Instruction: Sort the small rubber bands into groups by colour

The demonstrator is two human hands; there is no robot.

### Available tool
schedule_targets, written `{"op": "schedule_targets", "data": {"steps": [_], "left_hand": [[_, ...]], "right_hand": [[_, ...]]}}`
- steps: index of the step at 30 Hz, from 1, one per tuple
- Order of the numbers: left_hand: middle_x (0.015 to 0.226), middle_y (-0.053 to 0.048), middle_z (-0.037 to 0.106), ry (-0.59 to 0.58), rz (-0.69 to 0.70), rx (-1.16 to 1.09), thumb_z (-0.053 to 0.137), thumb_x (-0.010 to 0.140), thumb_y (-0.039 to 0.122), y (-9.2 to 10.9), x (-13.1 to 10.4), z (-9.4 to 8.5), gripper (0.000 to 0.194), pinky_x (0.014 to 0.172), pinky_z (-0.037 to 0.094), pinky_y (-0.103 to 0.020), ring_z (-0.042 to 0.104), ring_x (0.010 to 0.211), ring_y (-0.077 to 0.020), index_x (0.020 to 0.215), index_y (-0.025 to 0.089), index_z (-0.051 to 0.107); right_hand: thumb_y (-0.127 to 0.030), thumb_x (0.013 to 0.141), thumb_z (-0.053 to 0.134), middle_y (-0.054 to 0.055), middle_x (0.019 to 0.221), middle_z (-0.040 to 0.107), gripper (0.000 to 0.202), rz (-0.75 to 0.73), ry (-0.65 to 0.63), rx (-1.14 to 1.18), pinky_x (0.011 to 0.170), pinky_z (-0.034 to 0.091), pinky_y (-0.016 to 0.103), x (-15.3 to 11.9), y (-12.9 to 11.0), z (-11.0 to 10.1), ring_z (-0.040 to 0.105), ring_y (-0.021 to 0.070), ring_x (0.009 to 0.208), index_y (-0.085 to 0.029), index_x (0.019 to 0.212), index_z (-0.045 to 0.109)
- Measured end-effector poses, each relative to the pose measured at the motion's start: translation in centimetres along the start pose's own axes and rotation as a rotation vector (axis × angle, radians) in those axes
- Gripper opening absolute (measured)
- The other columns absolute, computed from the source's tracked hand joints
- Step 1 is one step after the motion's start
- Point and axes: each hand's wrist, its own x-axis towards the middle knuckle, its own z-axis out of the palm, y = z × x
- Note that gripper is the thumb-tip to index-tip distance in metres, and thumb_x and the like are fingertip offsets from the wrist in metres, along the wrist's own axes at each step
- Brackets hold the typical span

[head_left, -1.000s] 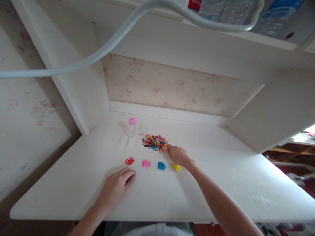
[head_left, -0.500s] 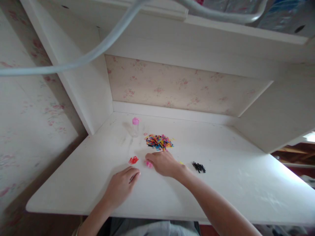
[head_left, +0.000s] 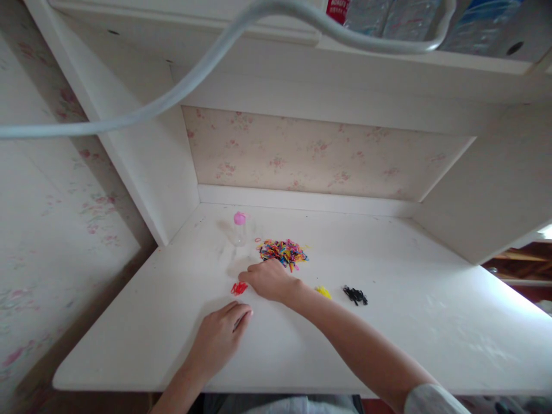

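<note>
My right hand point(head_left: 268, 279) reaches over the desk, fingertips pinched together at the upper edge of a small pile of red rubber bands point(head_left: 238, 288). Whatever lies between those fingertips is too small to make out. Just beyond the hand is a heap of mixed-colour rubber bands point(head_left: 283, 252). My left hand point(head_left: 219, 336) rests on the desk nearer to me, fingers curled closed and thumb against them, with nothing visible in it. Yellow rubber bands point(head_left: 323, 292) lie beside my right forearm, and black rubber bands point(head_left: 355, 295) farther right. The pink bands are hidden by my right hand.
A clear bottle with a pink lid point(head_left: 240, 218) stands at the back left of the white desk point(head_left: 172, 322). A pale curved tube point(head_left: 202, 66) crosses the upper view. Plastic bottles point(head_left: 388, 17) sit on the overhead shelf, and side panels close off both ends.
My right hand has moved left, from over the pink bands to the red pile, and the yellow bands now show. My left hand has hardly moved. The view has shifted slightly.
</note>
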Motion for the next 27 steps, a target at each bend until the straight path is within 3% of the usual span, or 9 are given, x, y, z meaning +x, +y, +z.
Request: {"op": "schedule_targets", "data": {"steps": [6,10,15,19,23,27], "left_hand": [[0.09,0.0,0.068,0.0,0.002,-0.021,0.039,0.092,0.029,-0.2,-0.1,0.3,0.023,0.073,0.045,-0.025,0.063,0.081,-0.0148,0.092,0.025,0.062],[0.089,0.0,0.068,0.02,-0.017,-0.031,0.039,0.091,0.031,-0.2,0.0,0.4,0.024,0.072,0.046,-0.024,0.063,0.08,-0.0142,0.091,0.025,0.062],[0.082,0.0,0.069,0.061,-0.075,-0.028,0.038,0.091,0.032,1.1,1.2,0.5,0.027,0.066,0.045,-0.021,0.062,0.071,-0.0131,0.087,0.023,0.063],[0.087,0.0,0.07,0.047,-0.073,0.051,0.04,0.09,0.033,3.7,3.6,0.2,0.026,0.068,0.044,-0.023,0.063,0.077,-0.0143,0.088,0.024,0.065],[0.09,-0.001,0.07,-0.021,-0.091,0.161,0.044,0.088,0.034,6.3,6.9,0.5,0.023,0.071,0.045,-0.025,0.064,0.081,-0.0154,0.087,0.024,0.065],[0.097,-0.003,0.069,-0.118,-0.157,0.288,0.049,0.085,0.037,7.6,10.2,1.9,0.021,0.076,0.045,-0.027,0.064,0.09,-0.0183,0.091,0.024,0.066]], "right_hand": [[-0.028,0.095,0.03,0.001,0.079,0.066,0.031,0.274,0.235,0.353,0.061,0.035,0.019,-7.1,-0.7,0.3,0.058,0.0112,0.068,-0.023,0.094,0.06],[-0.042,0.094,0.03,0.0,0.064,0.06,0.04,0.53,0.394,0.636,0.054,0.034,0.019,-13.5,-0.8,3.7,0.049,0.0103,0.054,-0.021,0.092,0.064],[-0.052,0.086,0.043,-0.005,0.05,0.042,0.041,0.87,0.566,0.762,0.047,0.031,0.019,-19.9,0.5,8.2,0.037,0.009,0.046,-0.018,0.091,0.066],[-0.054,0.083,0.045,-0.005,0.051,0.038,0.042,0.968,0.626,0.833,0.047,0.03,0.02,-21.3,1.1,9.3,0.035,0.0094,0.048,-0.018,0.091,0.067],[-0.053,0.084,0.045,-0.005,0.052,0.036,0.042,0.9,0.605,0.896,0.048,0.029,0.02,-20.7,1.1,9.1,0.034,0.0094,0.049,-0.018,0.092,0.067],[-0.052,0.084,0.046,-0.005,0.053,0.034,0.041,0.875,0.605,0.931,0.049,0.028,0.02,-21.0,1.1,8.9,0.033,0.0094,0.05,-0.018,0.091,0.067]]}}
